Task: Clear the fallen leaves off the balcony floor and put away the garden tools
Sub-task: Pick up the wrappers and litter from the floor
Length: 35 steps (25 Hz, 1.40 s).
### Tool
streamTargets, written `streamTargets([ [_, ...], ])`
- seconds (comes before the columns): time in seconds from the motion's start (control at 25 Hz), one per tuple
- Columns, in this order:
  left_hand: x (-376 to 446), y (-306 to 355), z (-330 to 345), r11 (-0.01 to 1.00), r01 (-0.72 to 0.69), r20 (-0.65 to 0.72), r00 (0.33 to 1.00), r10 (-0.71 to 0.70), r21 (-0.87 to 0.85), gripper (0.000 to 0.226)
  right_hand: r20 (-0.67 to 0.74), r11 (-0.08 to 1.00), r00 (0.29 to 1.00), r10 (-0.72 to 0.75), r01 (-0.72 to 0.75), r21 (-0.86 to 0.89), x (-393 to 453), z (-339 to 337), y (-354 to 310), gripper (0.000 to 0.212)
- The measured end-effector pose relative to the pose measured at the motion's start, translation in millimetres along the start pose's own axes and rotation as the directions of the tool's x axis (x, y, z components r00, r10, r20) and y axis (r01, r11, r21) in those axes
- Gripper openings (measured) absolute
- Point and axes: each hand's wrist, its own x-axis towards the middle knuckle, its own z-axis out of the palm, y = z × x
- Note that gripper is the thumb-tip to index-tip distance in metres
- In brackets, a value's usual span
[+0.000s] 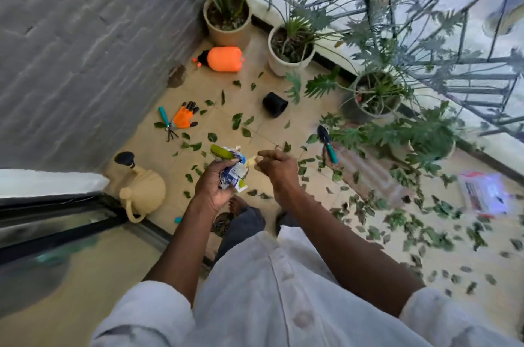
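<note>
— What's the place I'm looking down at?

— A tiled balcony floor (255,125) with a grey brick wall on one side and a metal railing behind potted plants. I take the orange spray bottle (224,59) lying on its side near the wall as my landmark. Green fallen leaves (236,120) are scattered from just in front of it all the way toward my feet, thickest far off to its right.

— And the tools?

— Toward me and to the bottle's left lie an orange glove (184,117) and, just beside it, a teal-handled hand rake (167,124). A teal-handled trowel (327,142) lies well to the bottle's right, near the plants. A black pot (274,104) is tipped over between bottle and trowel. A beige watering can (141,190) stands well nearer me, by the door frame.

— Your hands?

— My left hand (215,185) is closed around a crumpled white-and-blue packet (234,173). My right hand (276,165) pinches a small pale scrap (252,162) at the packet's edge, fingers narrow.
</note>
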Motion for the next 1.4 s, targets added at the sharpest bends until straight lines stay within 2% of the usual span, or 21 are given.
streamTargets([
  [0.12,-19.3,-23.0,19.8,0.996,-0.014,0.064,0.998,0.009,0.092,0.021,-0.042,0.999,0.999,0.005,-0.007,-0.046,-15.6,-22.3,14.8,0.019],
  [0.44,-35.8,-118.4,54.9,0.991,0.013,0.104,0.994,-0.027,0.13,0.02,-0.051,0.995,0.996,-0.078,0.075,-0.064,-40.5,-124.3,37.1,0.021],
  [0.6,-47.9,-170.6,87.9,0.996,0.008,0.142,0.99,-0.021,0.093,0.019,-0.072,0.991,0.988,-0.134,0.133,-0.027,-49.2,-176.1,40.6,0.022],
  [0.72,-52.6,-208.7,104.6,0.997,0.026,0.168,0.985,-0.037,0.071,0.018,-0.154,0.989,0.977,-0.147,0.144,-0.033,-52.7,-211.9,48.1,0.013],
  [0.84,-54.7,-232.9,109.4,0.993,0.002,0.139,0.99,-0.018,0.114,0.021,-0.071,0.996,0.993,-0.089,0.089,-0.007,-55.7,-244.1,54.7,0.018],
  [0.92,-54.3,-239.8,109.6,0.993,-0.023,0.111,0.994,0.011,0.113,0.025,-0.004,0.998,0.999,-0.052,0.052,0.028,-57.1,-258.5,51.0,0.014],
  [1.04,-56.6,-243.6,116.0,0.99,-0.071,0.115,0.992,0.057,0.124,0.02,0.015,0.981,0.998,-0.054,0.05,0.187,-52.8,-271.4,46.8,0.016],
  [1.2,-64.4,-232.1,123.6,0.987,-0.144,0.121,0.984,0.134,0.076,0.045,0.038,0.96,0.997,-0.063,0.051,0.276,-52.4,-282.1,37.8,0.019],
  [1.32,-75.8,-196.6,111.4,0.973,-0.227,0.021,0.973,0.229,-0.049,0.032,0.085,0.923,0.995,-0.052,0.015,0.385,-51.2,-289.6,35.1,0.024],
  [1.4,-82.9,-170.7,94.9,0.958,-0.265,-0.049,0.964,0.261,-0.109,0.021,0.118,0.922,0.991,-0.059,0.009,0.387,-52.0,-286.1,32.3,0.026],
])
